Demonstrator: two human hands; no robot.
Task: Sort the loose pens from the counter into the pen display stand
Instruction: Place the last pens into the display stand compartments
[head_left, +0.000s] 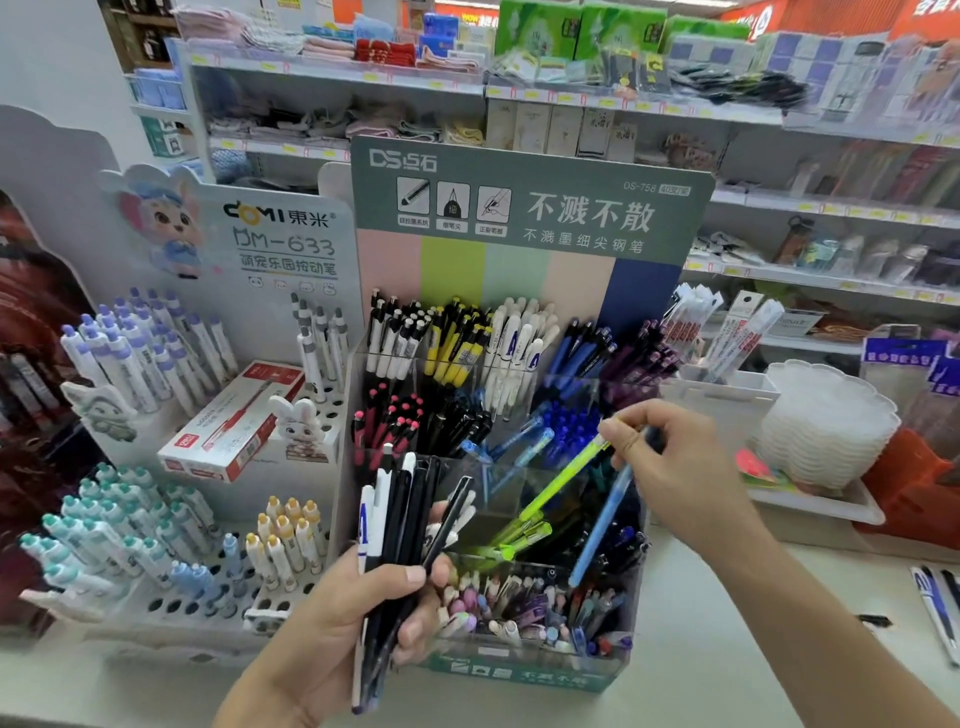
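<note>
A tiered clear pen display stand (524, 670) with a green header card sits at the centre of the counter, its compartments filled with pens sorted by colour. My left hand (363, 613) grips a bundle of black and white pens (395, 519) upright in front of the stand's left side. My right hand (670, 457) hovers over the stand's right side and pinches a light blue pen (602, 525) and a yellow-green pen (561, 483), both slanting down toward the lower compartments, where several yellow-green pens lie.
A white display with purple, teal and yellow pens (171, 519) stands to the left, a red-and-white pen box (234, 421) lying on it. Loose pens (940, 608) lie at the counter's right edge. White trays and an orange basket (914, 488) stand at the right; shelves run behind.
</note>
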